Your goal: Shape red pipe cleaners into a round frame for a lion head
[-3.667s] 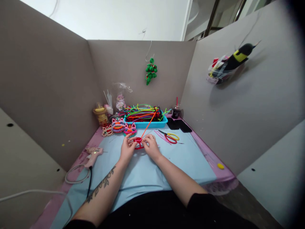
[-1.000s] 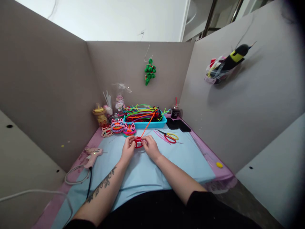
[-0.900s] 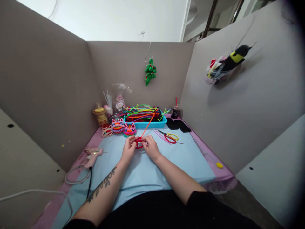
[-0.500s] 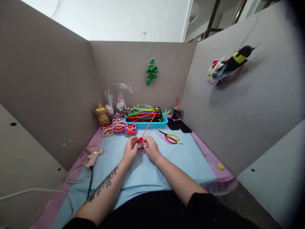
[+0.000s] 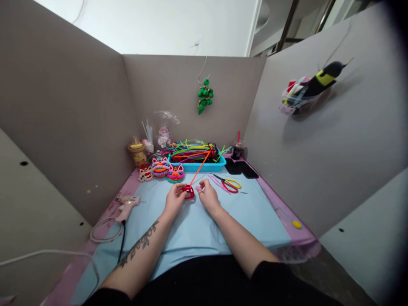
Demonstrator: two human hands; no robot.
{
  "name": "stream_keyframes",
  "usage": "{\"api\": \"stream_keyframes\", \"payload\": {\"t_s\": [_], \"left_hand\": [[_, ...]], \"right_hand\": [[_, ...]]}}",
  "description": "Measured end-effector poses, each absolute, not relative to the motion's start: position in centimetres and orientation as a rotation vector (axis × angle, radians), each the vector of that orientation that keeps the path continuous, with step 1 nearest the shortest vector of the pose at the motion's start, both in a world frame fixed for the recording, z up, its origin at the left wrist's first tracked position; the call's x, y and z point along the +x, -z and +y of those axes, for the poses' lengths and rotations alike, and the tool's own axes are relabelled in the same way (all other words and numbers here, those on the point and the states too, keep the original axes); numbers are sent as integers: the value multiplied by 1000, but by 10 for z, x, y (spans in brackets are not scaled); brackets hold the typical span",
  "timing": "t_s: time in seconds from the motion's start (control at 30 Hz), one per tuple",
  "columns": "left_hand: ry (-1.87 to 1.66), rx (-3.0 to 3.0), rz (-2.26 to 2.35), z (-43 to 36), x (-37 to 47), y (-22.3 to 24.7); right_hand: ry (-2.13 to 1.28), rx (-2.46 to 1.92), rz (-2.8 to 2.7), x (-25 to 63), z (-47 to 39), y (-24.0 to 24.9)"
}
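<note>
My left hand (image 5: 175, 198) pinches a small red frame-like piece (image 5: 189, 192), apparently bent from fuzzy pipe cleaner, just above the blue cloth. To its right, a short gap away, is my right hand (image 5: 208, 195). Its thumb and fingers are closed together, with a tiny pinkish bit at the tips that I cannot make out. An orange pipe cleaner (image 5: 200, 171) slants from behind the red piece up to the tray; whether it joins the piece is unclear. Right of my hands lie scissors (image 5: 232, 185) with red and yellow handles, beside pink strips (image 5: 219, 182).
A blue tray (image 5: 197, 167) of colourful pipe cleaners stands at the back. Several cat-faced crafts (image 5: 176, 173) sit left of it. A pink glue gun (image 5: 129, 209) with its cable lies at left. Two black phone-like slabs (image 5: 241, 168) and a dark drink cup (image 5: 237, 151) are back right.
My right hand has come off the red piece and moved slightly right. The left hand keeps hold of the piece, which now shows more fully. The view has shifted a little.
</note>
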State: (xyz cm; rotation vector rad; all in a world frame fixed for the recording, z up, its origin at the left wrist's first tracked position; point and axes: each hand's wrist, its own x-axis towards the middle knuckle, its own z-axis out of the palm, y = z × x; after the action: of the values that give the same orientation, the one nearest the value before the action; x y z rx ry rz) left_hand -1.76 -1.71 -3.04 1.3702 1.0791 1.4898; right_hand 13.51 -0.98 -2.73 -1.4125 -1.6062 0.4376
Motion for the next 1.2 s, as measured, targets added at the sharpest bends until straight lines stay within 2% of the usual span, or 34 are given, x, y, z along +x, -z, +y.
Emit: {"api": "stream_keyframes", "payload": {"t_s": [0.1,0.37,0.53,0.73,1.2], "left_hand": [[-1474,1358,1112,-19,-18,28],[-1474,1468,1186,-24,-19,21],[-1493,1486,1186,-25,-20,19],[-1495,1487,1184,-26,-20,18],[-1450,1513,1136,-27,-20,18]], "right_hand": [[-543,-1433,-1610,140,-4,32],[-778,-1091,-1753,136,-5,30],[-629,-1022,-1903,139,-9,23],[-389,-1167,-2027,139,-11,18],[-288,-1189,-2056,136,-20,15]]}}
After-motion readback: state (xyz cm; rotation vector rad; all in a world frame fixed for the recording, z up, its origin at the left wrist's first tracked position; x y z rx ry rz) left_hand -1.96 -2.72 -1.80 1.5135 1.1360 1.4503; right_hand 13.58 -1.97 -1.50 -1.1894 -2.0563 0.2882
